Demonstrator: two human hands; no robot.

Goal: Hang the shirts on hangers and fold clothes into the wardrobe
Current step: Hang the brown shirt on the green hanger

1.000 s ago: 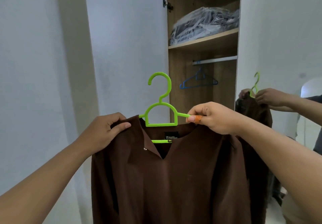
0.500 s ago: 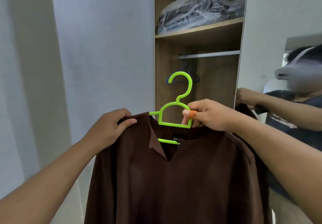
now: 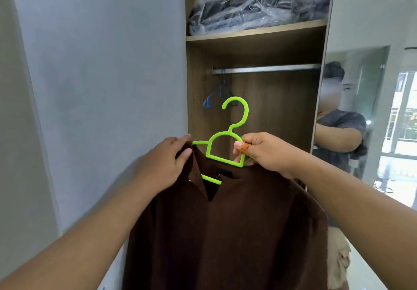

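A dark brown shirt [image 3: 225, 233] hangs on a bright green hanger [image 3: 234, 131] in front of the open wardrobe. My left hand [image 3: 167, 165] grips the shirt's left shoulder by the collar. My right hand [image 3: 266, 152] pinches the right side of the hanger's loop, an orange band on one finger. The hanger's hook stands upright below the metal rail [image 3: 266, 68]. Most of the hanger's arms are hidden inside the shirt.
A blue hanger [image 3: 216, 95] hangs at the rail's left end. Clothes wrapped in clear plastic [image 3: 257, 3] lie on the wooden shelf [image 3: 257, 32] above. The open grey door [image 3: 101, 75] stands at left; a mirrored door [image 3: 361, 109] at right reflects a person.
The view has moved closer to the wardrobe opening, and the shirt on its hanger has shifted right, in front of the rail. My right hand slid inward to the hanger's loop.
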